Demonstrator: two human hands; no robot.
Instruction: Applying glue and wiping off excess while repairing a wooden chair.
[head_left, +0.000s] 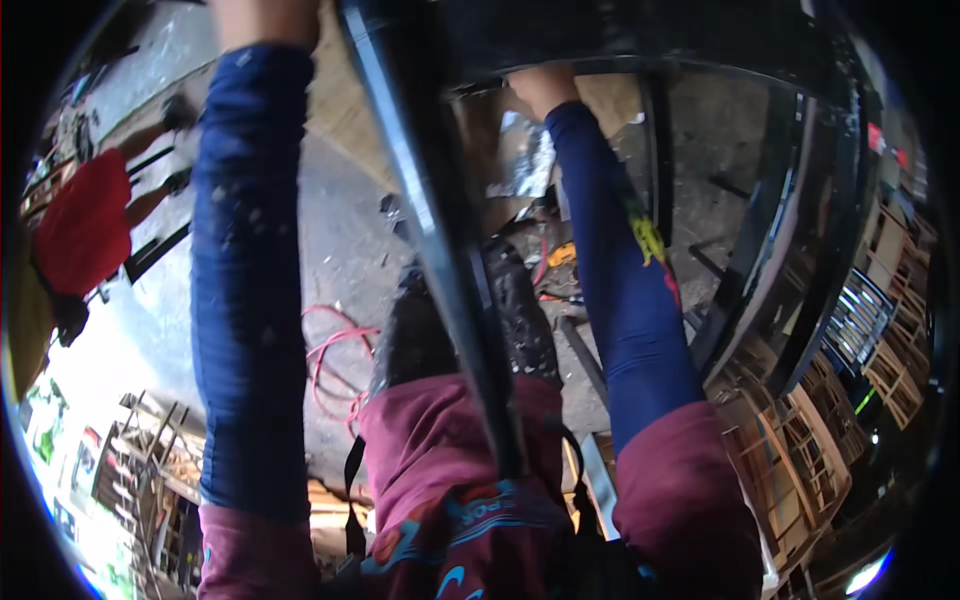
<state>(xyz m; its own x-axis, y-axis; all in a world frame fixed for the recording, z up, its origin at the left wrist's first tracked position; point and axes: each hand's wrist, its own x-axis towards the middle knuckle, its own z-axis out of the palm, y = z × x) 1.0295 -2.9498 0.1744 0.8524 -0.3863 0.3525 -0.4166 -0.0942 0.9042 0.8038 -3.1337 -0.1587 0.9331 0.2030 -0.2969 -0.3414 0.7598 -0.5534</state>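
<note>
A glossy black bar (430,220) slants down from the upper edge to my lap. It belongs with, or lies against, a wide dark panel (640,40) across the top. My left hand (268,18) is at the upper edge, left of the bar; only its wrist end shows, and its fingers are out of the picture. Under the lower edge of the panel reaches my right hand (543,88), its fingers hidden behind the black piece. What either hand holds cannot be made out. Black uprights (655,150) stand to the right of my right forearm.
A pinkish-red hose (335,350) coils on the grey floor (340,220). A yellow-orange object (562,254) lies beside my right forearm. At far left is a person in red (85,225). Wooden frames (800,450) stack at lower right; a tan sheet (350,115) lies ahead.
</note>
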